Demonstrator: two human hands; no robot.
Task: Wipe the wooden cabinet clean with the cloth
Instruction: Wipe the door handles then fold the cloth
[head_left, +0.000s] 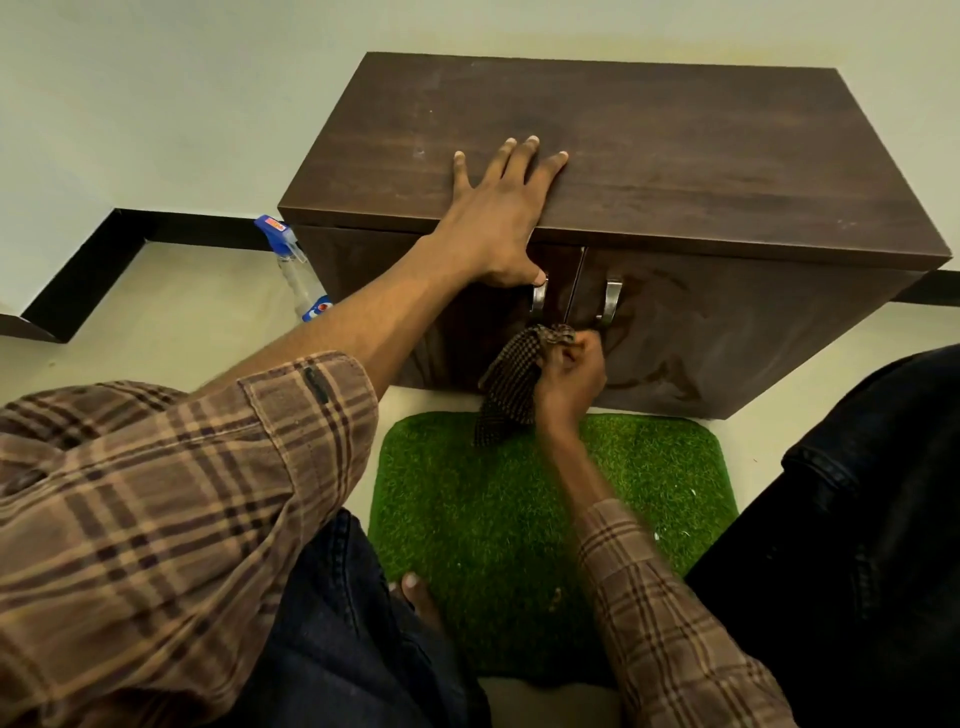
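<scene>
- Left hand (498, 208) spread flat on the wooden cabinet (649, 150), upper centre of frame.
- Right hand (571, 379) grips the bunched cloth (511, 384) against the cabinet's front, mid-frame, below the handles (608, 301).

The left arm reaches far forward, its plaid sleeve pushed back above the forearm. The left hand (493, 208) lies flat with fingers (524, 156) spread and straight, the thumb hooked down over the front edge. The right arm is bent in closer and lower; the right hand (569, 376) is curled tight, gripping a bunched cloth (511, 387).
</scene>
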